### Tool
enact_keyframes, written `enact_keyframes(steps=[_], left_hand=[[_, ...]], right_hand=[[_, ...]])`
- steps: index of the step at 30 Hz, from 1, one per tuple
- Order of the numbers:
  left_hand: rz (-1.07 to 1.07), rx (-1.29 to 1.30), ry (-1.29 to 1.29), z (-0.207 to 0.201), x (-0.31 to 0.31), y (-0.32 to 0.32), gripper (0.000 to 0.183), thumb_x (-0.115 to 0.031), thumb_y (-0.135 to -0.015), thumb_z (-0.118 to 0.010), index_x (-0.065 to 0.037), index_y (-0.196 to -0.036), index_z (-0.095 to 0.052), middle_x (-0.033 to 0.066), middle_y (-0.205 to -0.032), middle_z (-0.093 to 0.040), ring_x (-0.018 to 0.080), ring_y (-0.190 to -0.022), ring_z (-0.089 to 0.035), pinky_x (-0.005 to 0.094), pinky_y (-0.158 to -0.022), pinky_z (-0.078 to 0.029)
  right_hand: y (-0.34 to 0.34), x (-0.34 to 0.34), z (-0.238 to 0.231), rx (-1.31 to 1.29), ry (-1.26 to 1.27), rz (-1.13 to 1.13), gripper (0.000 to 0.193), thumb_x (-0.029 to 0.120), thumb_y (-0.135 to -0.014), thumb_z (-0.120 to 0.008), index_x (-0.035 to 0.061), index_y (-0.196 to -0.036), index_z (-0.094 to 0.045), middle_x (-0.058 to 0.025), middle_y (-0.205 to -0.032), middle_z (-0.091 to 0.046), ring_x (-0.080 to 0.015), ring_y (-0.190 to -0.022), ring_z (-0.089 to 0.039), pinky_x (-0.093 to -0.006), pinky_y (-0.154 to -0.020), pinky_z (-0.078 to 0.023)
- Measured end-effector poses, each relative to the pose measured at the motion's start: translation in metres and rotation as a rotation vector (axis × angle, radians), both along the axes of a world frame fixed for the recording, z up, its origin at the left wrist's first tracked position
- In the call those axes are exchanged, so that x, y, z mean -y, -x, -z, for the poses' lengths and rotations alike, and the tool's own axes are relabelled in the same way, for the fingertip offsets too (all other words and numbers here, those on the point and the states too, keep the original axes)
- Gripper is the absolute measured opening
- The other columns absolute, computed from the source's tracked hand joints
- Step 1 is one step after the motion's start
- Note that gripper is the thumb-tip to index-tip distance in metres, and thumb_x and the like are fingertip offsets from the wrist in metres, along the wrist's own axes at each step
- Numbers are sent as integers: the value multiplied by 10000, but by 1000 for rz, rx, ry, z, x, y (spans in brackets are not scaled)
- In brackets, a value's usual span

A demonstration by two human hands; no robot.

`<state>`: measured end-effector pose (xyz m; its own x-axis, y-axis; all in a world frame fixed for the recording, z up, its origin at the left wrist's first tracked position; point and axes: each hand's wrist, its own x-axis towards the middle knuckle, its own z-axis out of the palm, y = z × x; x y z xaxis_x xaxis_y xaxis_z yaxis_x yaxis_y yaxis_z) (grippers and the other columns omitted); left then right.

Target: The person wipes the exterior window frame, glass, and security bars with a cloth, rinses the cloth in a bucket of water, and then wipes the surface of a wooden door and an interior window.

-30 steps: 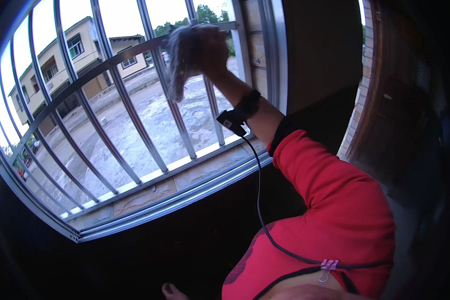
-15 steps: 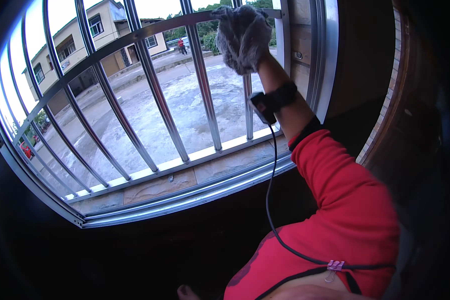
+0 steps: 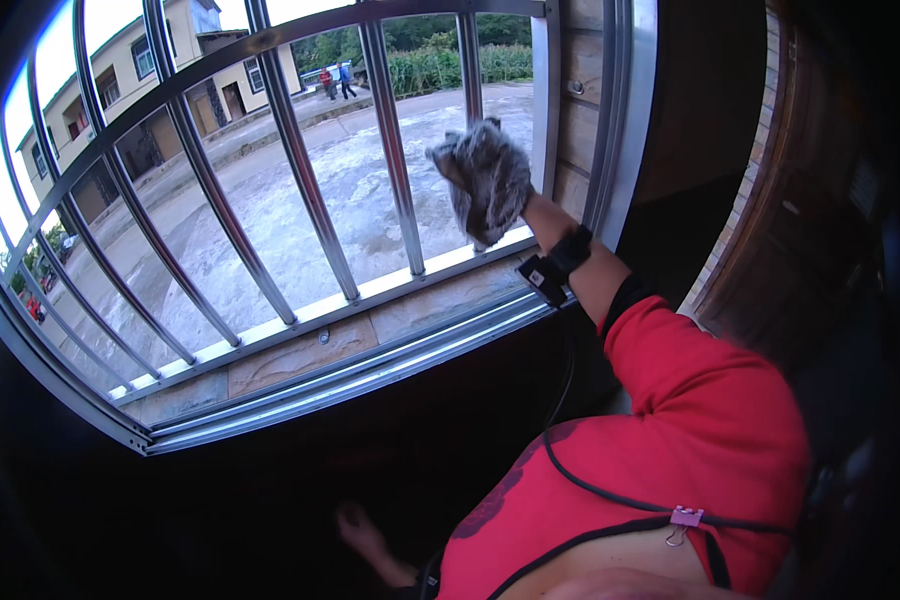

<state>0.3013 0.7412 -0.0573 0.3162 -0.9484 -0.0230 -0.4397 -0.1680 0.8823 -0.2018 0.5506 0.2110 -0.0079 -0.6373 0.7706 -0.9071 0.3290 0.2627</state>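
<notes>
While the right hand grips a bunched grey cloth against the window bars, the risk is loss of the cloth.
A loose grip lets the cloth slip between the bars and drop outside, beyond the sill. The wrist cable may also snag on the frame. The left hand hangs low in shadow; whether it is wide or narrow cannot be told.

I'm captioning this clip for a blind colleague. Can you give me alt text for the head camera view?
The person's right hand, arm in a red sleeve, presses a grey cloth against a metal bar of a barred window. Outside lie a paved yard and buildings. The left hand is out of sight.
</notes>
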Motion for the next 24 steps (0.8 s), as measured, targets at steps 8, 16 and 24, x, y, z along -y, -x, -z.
enact_keyframes(steps=[8, 16, 24], left_hand=[[-76, -210, 122, 45, -30, -41, 247, -59, -787, -539, 42, -1012, -525, 169, -955, -568, 233, -870, -546, 320, -778, -446], [-237, -44, -184, 16, -29, -31, 301, -76, -820, -506, 18, -1106, -492, 159, -1069, -543, 238, -970, -531, 314, -847, -424], [-67, -139, -197, 1, -29, 16, 309, -135, -830, -505, -29, -1121, -502, 137, -1114, -522, 234, -1019, -503, 322, -875, -394]], right_hand=[[-23, -72, 51, 61, -398, -281, 409, 303, -839, -450, 51, -1160, -454, -116, -1106, -523, -234, -1034, -486, -349, -910, -366], [-6, -6, -130, -83, 238, -1, 394, 288, -831, -454, 54, -1148, -472, -117, -1099, -531, -236, -1022, -496, -352, -905, -369], [8, -29, -21, -89, -118, 34, 381, 274, -824, -458, 56, -1135, -489, -118, -1092, -540, -238, -1010, -505, -354, -900, -372]])
